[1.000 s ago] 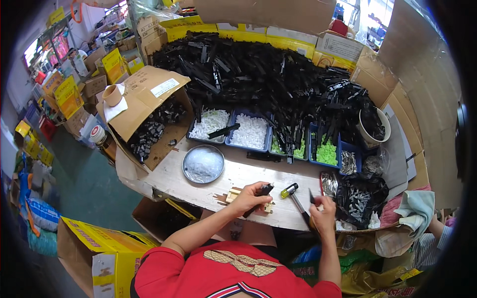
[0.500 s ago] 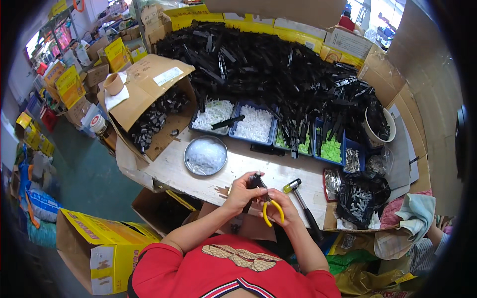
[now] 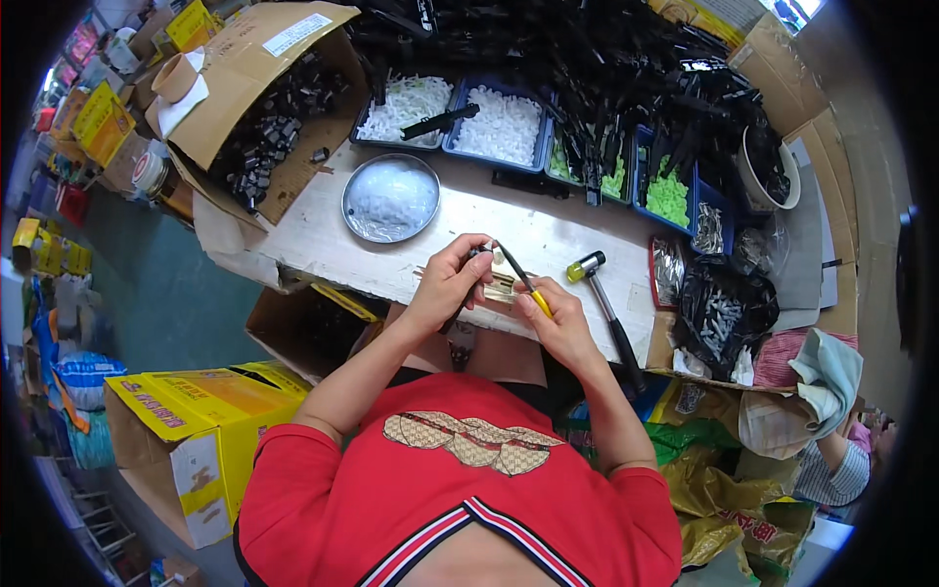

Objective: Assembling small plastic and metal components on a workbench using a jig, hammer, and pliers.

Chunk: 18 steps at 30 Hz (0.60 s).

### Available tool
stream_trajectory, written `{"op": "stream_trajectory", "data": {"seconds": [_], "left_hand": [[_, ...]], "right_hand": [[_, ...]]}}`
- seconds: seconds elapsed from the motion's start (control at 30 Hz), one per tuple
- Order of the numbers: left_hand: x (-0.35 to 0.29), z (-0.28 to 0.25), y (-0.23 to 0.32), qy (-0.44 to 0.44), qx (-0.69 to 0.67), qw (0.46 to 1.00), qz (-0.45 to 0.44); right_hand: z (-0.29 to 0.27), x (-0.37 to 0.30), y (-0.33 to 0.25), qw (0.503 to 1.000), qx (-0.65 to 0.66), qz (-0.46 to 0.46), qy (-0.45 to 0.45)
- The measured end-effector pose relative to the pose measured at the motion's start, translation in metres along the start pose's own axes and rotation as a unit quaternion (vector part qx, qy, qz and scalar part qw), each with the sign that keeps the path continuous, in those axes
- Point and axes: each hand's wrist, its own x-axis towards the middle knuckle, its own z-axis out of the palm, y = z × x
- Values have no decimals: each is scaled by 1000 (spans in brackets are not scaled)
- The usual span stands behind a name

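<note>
At the near edge of the white worktop, my left hand [image 3: 450, 286] is closed on a black plastic part [image 3: 454, 317], mostly hidden by the fingers. My right hand [image 3: 559, 325] grips yellow-handled pliers [image 3: 538, 297], seen nearly edge-on. Their dark jaws reach up and left to my left fingertips, where a tiny pale bit shows; whether the jaws pinch it I cannot tell. Right of that hand lies a hammer [image 3: 608, 311] with a yellow-and-black head. A round metal dish [image 3: 349, 217] holding a clear plastic bag stands beyond my left hand.
Blue bins [image 3: 536, 162] of white and green pieces line the back, below a heap of black plastic parts [image 3: 548, 49]. A cardboard box [image 3: 245, 68] of dark metal pieces stands left. At right are a black bag [image 3: 696, 333] of grey pieces and a cloth [image 3: 827, 377].
The view has tilted down, so the bench appears higher. My right hand has turned the pliers from open handles facing me to edge-on, and their jaws now point at my left fingertips.
</note>
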Motion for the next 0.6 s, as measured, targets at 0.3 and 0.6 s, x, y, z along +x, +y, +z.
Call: {"op": "stream_trajectory", "data": {"seconds": [0.3,0.6], "left_hand": [[-12,-1,-1,20,196,979,46],[-15,-8,2,0,211,977,12]], "right_hand": [[0,-2,-12,987,-148,-57,-6],[0,-5,-15,984,-161,-27,-66]]}}
